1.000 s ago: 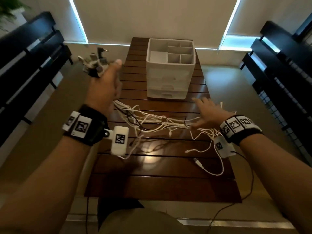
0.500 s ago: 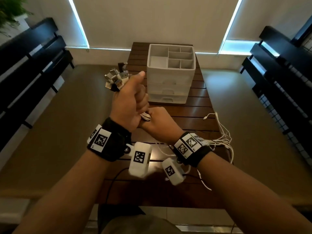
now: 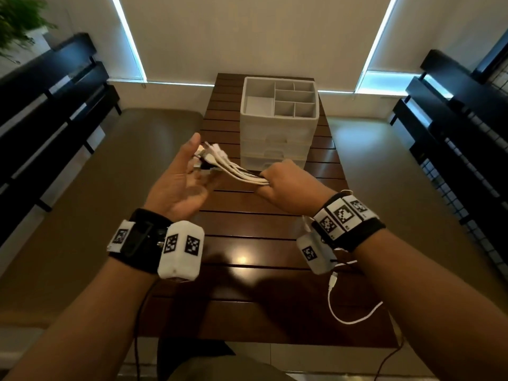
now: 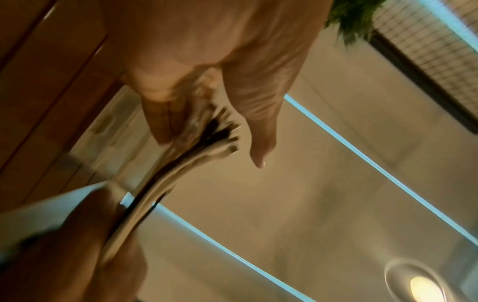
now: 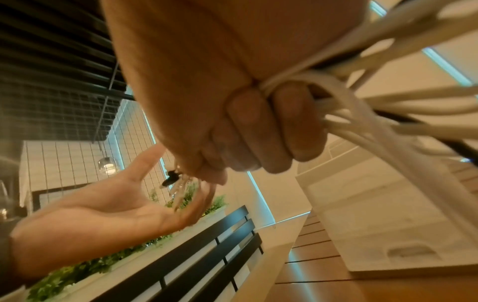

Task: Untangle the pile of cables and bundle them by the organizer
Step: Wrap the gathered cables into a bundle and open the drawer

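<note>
Cables [image 3: 242, 173]: I see them bunched in my right hand [image 3: 286, 185], fist curled around them, plug ends reaching over the left palm.
Left hand [image 3: 178, 182]: spread, palm up.
Organizer [image 3: 279, 125]: on the tabletop [image 3: 247, 270], just beyond.

a bunch of cables [image 3: 242, 171], mostly white with at least one black among them, is gathered side by side and held up above the table [image 3: 247, 284]. their plug ends [image 3: 210, 155] fan out at one end of the bunch. one white cable [image 3: 354, 312] hangs loose lower down and loops over the table's near right part. the white plastic organizer [image 3: 279, 127] stands upright toward the far end of the table, with stacked drawers below and open, empty compartments on top.
</note>
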The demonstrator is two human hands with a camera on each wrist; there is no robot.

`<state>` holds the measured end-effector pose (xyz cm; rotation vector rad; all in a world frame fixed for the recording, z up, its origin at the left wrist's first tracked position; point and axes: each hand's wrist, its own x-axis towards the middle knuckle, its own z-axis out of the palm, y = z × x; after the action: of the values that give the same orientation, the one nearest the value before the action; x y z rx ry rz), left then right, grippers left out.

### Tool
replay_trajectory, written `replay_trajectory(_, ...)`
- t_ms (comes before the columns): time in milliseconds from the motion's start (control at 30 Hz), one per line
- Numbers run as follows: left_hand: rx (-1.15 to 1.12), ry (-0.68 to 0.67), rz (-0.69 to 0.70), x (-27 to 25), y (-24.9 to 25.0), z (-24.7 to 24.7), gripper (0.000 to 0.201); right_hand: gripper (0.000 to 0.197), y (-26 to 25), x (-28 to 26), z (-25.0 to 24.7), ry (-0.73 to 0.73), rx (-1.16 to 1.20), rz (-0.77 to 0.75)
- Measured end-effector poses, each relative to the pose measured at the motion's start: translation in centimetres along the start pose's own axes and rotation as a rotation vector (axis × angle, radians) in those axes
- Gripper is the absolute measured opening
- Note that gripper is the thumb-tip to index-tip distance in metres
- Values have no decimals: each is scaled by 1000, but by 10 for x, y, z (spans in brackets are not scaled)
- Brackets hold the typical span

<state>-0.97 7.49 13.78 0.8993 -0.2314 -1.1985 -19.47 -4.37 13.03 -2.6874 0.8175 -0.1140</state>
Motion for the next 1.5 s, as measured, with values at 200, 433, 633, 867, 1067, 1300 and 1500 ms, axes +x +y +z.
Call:
replay_trajectory(200,1031,-91,558,-5,10,0,55,25,2,-5,-4,-160,-134,-5)
replay_trajectory(433,1589,-520,346,11,-38,13,59,36,-2,2,-14,-155,-219,-88)
replay_trajectory(633,1563,-499,366,20,-41,16,58,30,2,-2,-27,-133,-88,-47)
replay_trajectory(867,1330,-589,79,21,-32,21,67,29,13,-6,-49,-116,39,-25)
replay_trajectory(1067,892,-532,-125,10,-33,23,41,17,18,-14,-43,-79,258,-29)
replay_trajectory(1300,530,-478,-59,-3,-32,27,45,28,29,-47,-25,5,551,-4)
replay_trajectory(1500,322,-363,42,-4,-45,41,48,25,-12,-43,5,281,797,126)
